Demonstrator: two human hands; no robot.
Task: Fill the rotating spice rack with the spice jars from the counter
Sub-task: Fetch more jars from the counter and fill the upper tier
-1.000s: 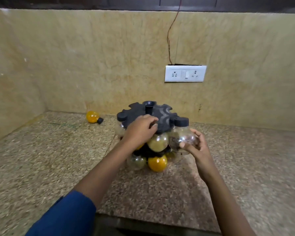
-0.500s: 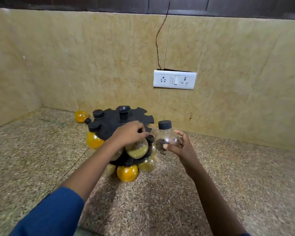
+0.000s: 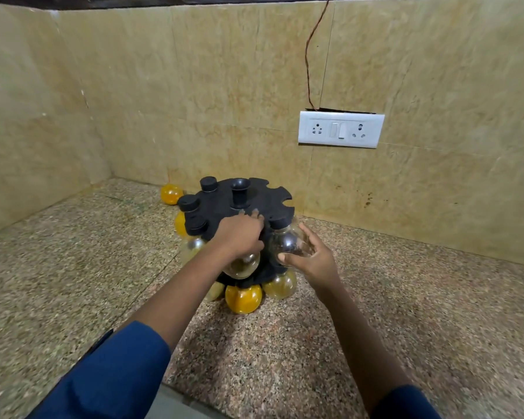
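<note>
The black rotating spice rack (image 3: pixel 256 204) stands on the speckled counter (image 3: pixel 73 267) near the back wall, with round jars hanging in its upper and lower tiers. My left hand (image 3: pixel 239 237) rests on the front edge of the rack's top disc, fingers pressed on it. My right hand (image 3: pixel 310 258) grips a clear round jar (image 3: pixel 286 244) with dark spice and a black cap, its neck at a slot on the disc's right front rim. A yellow jar (image 3: pixel 170 193) lies on its side behind the rack, by the wall.
A white socket and switch plate (image 3: pixel 341 129) is on the tiled wall to the right, with a brown wire (image 3: pixel 309 71) running up from it. The walls meet in a corner at the back left. The counter's front edge runs below my arms.
My right hand has carried the clear jar leftward from beside the rack to the slot on the disc's rim. My left hand stays on the rack. The camera has shifted.
</note>
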